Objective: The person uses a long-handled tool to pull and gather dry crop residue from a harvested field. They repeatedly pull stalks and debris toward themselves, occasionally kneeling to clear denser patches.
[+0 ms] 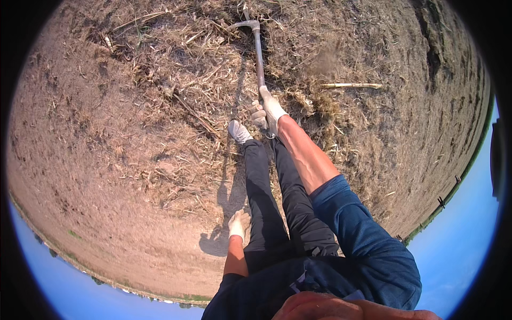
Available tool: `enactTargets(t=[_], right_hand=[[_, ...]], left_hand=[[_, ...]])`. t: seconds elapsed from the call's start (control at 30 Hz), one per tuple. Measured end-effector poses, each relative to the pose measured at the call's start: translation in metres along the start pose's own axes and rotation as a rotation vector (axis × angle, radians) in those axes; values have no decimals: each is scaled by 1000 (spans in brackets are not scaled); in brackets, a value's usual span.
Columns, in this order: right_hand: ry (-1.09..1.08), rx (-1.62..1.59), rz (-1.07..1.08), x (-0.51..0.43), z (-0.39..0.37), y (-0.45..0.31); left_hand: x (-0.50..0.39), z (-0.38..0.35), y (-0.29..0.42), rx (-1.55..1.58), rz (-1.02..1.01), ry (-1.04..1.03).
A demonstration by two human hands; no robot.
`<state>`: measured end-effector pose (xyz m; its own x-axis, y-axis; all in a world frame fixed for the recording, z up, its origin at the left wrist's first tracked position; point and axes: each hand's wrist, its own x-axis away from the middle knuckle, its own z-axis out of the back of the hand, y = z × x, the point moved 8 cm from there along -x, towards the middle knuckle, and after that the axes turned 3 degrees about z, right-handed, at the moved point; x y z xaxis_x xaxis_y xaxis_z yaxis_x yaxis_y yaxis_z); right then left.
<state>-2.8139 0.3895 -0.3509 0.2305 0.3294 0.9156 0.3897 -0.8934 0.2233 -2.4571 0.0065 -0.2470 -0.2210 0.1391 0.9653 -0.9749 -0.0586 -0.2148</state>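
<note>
My right hand [273, 109], in a pale work glove, is closed around the handle [259, 60] of a hoe-like hand tool. Its angled metal head [250, 25] rests at or just above straw-littered soil, its tip partly lost among the dry stalks. My left hand [239, 222], gloved the same way, hangs beside my left thigh, away from the tool. Its fingers are mostly turned from view, so whether they curl around anything is hidden. Below the tool, my left shoe [239, 132] stands on the litter, while my right hand mostly covers the other foot.
A pale dry stalk [353, 85] lies to the right of the tool handle. Left of my feet is a darker stalk [196, 115]. Furrows [434, 56] run along the field's right side. Far off near the right horizon stand small dark upright shapes [441, 202].
</note>
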Motion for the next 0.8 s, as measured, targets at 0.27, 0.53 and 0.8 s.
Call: enactTargets(t=[0.27,0.53,0.8], right_hand=[[225,1184,385,56,-67,-18],[732,1312,826,9,7,-86],[356,412,221,2,3,-4]], left_hand=[[-4,-1,13,110,-36,-43],[-14,5,-12,112,-9,3],[-18,-9,-12,30,-15,-49]])
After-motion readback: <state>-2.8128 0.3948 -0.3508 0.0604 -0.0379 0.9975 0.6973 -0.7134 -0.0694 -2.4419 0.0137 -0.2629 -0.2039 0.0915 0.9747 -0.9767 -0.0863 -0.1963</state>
